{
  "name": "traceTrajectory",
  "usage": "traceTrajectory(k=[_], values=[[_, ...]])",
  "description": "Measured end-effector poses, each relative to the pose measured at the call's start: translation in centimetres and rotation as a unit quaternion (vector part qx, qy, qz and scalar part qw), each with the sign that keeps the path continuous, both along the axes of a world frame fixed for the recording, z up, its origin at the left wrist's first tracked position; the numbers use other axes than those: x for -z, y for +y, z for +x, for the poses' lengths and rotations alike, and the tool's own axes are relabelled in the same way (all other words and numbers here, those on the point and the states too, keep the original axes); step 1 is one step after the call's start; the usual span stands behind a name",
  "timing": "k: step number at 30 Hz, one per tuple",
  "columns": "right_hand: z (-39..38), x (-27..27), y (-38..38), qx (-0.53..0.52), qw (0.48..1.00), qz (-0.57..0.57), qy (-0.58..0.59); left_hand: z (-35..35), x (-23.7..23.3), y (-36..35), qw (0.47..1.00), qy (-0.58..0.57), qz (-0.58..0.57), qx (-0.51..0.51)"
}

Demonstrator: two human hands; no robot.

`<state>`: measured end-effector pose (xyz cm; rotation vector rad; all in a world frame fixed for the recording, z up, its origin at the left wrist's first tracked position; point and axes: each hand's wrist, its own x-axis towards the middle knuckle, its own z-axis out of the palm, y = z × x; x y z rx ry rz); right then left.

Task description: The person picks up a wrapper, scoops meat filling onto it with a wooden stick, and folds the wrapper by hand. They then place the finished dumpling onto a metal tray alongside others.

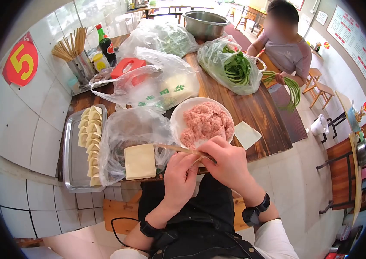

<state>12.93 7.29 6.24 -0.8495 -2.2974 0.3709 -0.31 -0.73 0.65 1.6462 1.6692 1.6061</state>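
My left hand (181, 175) and my right hand (226, 163) meet just in front of the plate, fingers pinched together on a wonton wrapper (199, 159), mostly hidden by the fingers. A thin wooden stick (172, 147) juts out leftward from under my right fingers. Behind them, a white plate (175, 118) bears a mound of pink minced meat (206, 121). Left of my left hand lies a stack of square wrappers (140, 162) on a clear plastic bag (133, 125). One single wrapper (247, 135) lies right of the plate.
A metal tray (71, 159) at left holds a row of folded wontons (91, 142). Plastic bags, a bunch of greens (237, 69) and a steel pot (206, 25) stand farther back. Across the table sits a person (284, 47) holding long green stalks (293, 93).
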Motion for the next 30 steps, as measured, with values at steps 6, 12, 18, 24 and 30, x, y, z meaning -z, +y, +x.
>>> traceTrajectory(k=[6,12,18,24,30], values=[[0.1,2.4,-0.5,-0.008,0.997,0.007,0.075,0.2,0.1,-0.5,0.996,-0.066,-0.027,0.044],[0.3,4.0,-1.2,-0.038,0.915,-0.348,0.200,0.2,2.0,-2.6,0.817,-0.535,-0.121,0.179],[-0.1,2.0,-3.1,-0.025,0.852,-0.464,0.239,-3.9,-0.6,-6.1,0.817,-0.543,-0.114,0.160],[3.2,4.5,-1.7,0.034,0.824,-0.488,0.284,-18.7,-4.8,-10.6,0.989,-0.039,-0.064,-0.125],[3.8,5.6,-1.9,0.055,0.833,-0.481,0.267,-29.8,-3.6,-9.1,0.955,0.201,-0.151,-0.155]])
